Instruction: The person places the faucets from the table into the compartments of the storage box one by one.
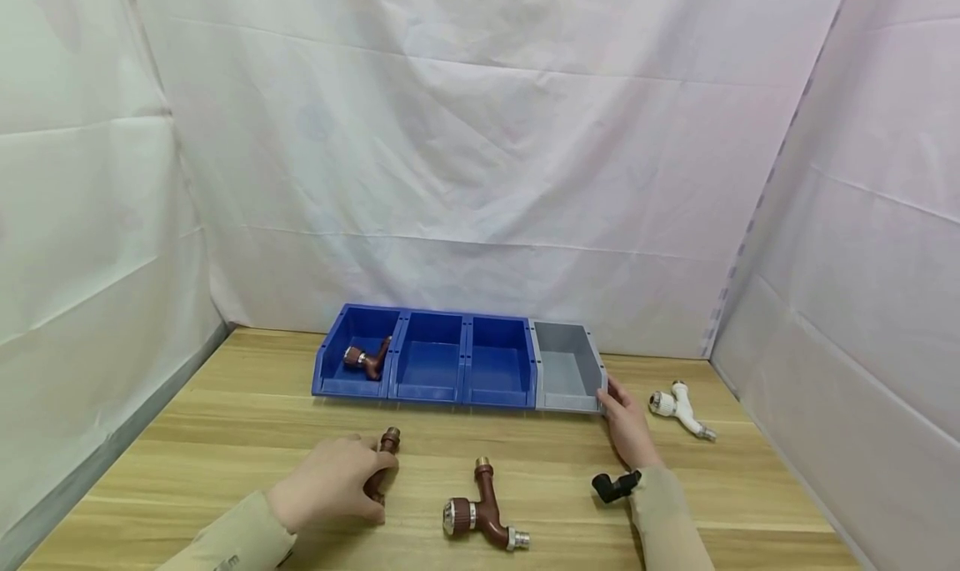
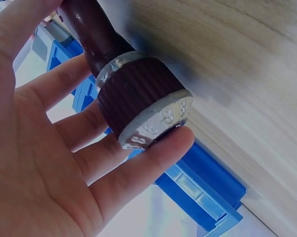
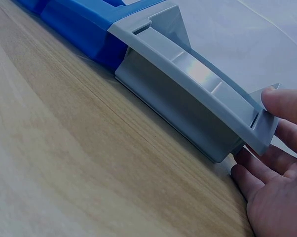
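Observation:
My left hand (image 1: 333, 481) holds a brown faucet (image 1: 388, 443) over the table, left of the middle. Close up in the left wrist view, the fingers lie round its ribbed knob (image 2: 138, 94), which has a silvery end ring; the thumb is at the body. At the front right corner of the grey bin (image 1: 570, 400), my right hand (image 1: 628, 425) grips the edge, thumb over the rim (image 3: 267, 118) and fingers beside and below it. A second brown faucet (image 1: 487, 508) with brass and silver ends lies between the hands.
Three blue bins (image 1: 427, 392) stand joined in a row left of the grey one. Another brown faucet (image 1: 369, 361) lies in the leftmost. A white faucet (image 1: 682, 408) lies at the right, and a black elbow-shaped piece (image 1: 615, 487) shows by the right sleeve. White cloth (image 1: 450, 179) hangs behind.

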A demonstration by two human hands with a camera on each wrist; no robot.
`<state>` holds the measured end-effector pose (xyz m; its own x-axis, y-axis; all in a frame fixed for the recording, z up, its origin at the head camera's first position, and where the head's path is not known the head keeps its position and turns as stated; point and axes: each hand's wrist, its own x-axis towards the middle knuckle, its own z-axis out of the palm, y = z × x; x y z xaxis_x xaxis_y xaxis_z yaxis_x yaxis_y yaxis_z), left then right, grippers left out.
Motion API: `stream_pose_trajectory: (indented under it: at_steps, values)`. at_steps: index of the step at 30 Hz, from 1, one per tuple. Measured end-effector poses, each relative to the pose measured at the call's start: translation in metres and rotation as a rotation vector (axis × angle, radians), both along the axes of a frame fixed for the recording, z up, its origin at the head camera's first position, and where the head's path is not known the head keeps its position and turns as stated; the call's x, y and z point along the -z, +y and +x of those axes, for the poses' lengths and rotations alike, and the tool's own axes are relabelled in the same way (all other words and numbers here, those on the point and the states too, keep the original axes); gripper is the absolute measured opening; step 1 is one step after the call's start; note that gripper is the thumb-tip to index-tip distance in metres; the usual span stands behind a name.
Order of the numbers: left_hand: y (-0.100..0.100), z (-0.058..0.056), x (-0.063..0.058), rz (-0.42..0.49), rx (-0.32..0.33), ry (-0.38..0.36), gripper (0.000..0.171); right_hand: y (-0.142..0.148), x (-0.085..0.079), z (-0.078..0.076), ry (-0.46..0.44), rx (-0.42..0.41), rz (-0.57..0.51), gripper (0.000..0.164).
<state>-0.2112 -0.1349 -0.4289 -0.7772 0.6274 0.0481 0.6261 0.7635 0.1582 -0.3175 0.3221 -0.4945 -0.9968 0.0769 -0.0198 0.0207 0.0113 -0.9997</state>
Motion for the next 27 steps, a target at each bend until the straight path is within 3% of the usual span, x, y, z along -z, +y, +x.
stream_pose_trajectory:
  at_steps: [27]
  values:
    - [0.0017,-0.0045,-0.0069,-0.012,0.039,0.053,0.047,-0.0003,-0.0021,0.0003,-0.018,0.004,0.019,0.062]
